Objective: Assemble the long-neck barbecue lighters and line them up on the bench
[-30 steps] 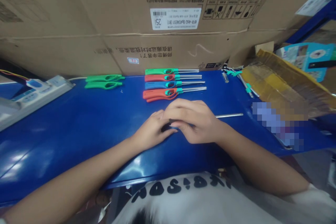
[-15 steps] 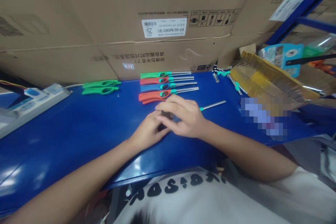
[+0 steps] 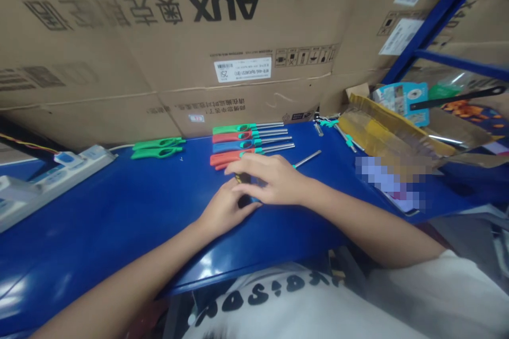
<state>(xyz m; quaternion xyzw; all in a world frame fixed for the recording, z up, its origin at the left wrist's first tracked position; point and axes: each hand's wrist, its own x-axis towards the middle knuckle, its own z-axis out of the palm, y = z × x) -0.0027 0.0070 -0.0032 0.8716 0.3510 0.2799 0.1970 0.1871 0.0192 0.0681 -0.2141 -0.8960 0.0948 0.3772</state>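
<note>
Both my hands meet over a lighter with a dark and blue handle [image 3: 243,186], mostly hidden by my fingers. My left hand [image 3: 226,209] cups it from below, and my right hand [image 3: 272,180] lies over it. A steel tube [image 3: 308,159] with a teal collar sticks out up and right from under my right hand, apparently part of that lighter. Just beyond my right fingertips lies a row of lighters: green [image 3: 233,129], red [image 3: 226,137], blue [image 3: 228,147] and orange-red [image 3: 225,158].
Two green handles [image 3: 158,148] lie left of the row. Loose steel tubes with teal collars [image 3: 345,136] lie at the right, by crumpled yellow-brown packaging [image 3: 377,132]. A power strip [image 3: 79,163] sits left on the blue table [image 3: 119,212], with large cardboard cartons [image 3: 159,53] behind.
The steel tube has swung from pointing right to pointing up and right. My hands have shifted slightly on the lighter, and the view has tilted up, showing more carton.
</note>
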